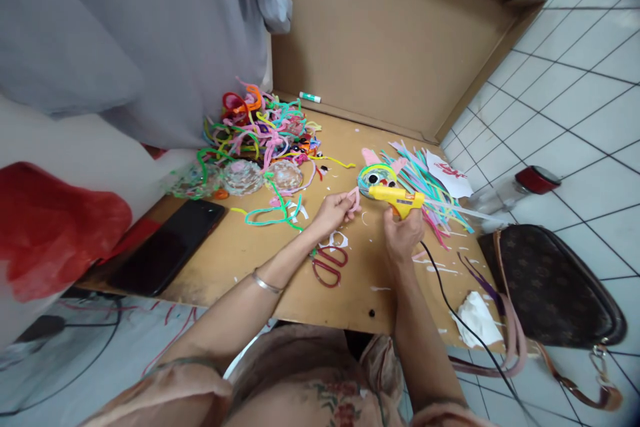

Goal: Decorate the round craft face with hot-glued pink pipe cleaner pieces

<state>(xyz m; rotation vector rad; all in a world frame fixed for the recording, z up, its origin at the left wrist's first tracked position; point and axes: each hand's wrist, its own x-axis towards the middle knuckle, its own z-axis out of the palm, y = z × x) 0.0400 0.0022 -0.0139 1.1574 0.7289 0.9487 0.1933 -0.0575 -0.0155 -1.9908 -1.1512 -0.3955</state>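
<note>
**Glue gun held at a pink pipe-cleaner piece, close to the round craft**

A yellow glue gun (397,201) is gripped in the right hand (403,237), fingers closed round its handle, with the nozzle pointed left toward a small pink pipe-cleaner piece (355,198). That piece is pinched between the fingertips of the left hand (333,212), just beside the round craft face (376,177) on the worktop (240,260).

For a clean joint, the nozzle is best kept close to the pink piece and away from the pinching fingertips, which sit very near the tip.

Room is tight: red scissors (329,265) lie just beneath the hands, cut strips (425,190) crowd the right side, and the gun's black cord (450,303) trails over the near edge. More open worktop is seen left of the scissors, before the black phone (167,247).
</note>
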